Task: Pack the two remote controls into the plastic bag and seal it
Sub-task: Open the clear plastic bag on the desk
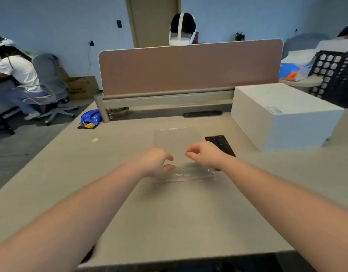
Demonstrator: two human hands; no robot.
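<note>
Two bare forearms reach in from the bottom corners of the frame toward its centre, over a plain beige surface (61,173). At their ends the left hand (155,160) and the right hand (205,154) hover close together, both loosely curled with thumb and fingers a little apart and nothing gripped in either.

Just below and between them lies the plastic bag (185,175), clear and hard to trace; its red zip line runs left to right across the frame, and that strip is the nearest part of it. Whether the left thumb is touching the film I cannot tell. A pale, flat rectangle beyond the hands may be the rest of the bag or a second sheet.

The two remote controls (221,145) lie side by side, touching, right of centre, partly hidden behind the right hand and wrist. Their long axes run from upper left to lower right, roughly crosswise to the zip line. The right hand is plainly the nearer, so it would likely fetch them while the left opens the bag's mouth. Neither remote is in the bag yet.

A white box (283,116) stands at the right with a small label too blurred to read. No writing is legible on the remotes.
</note>
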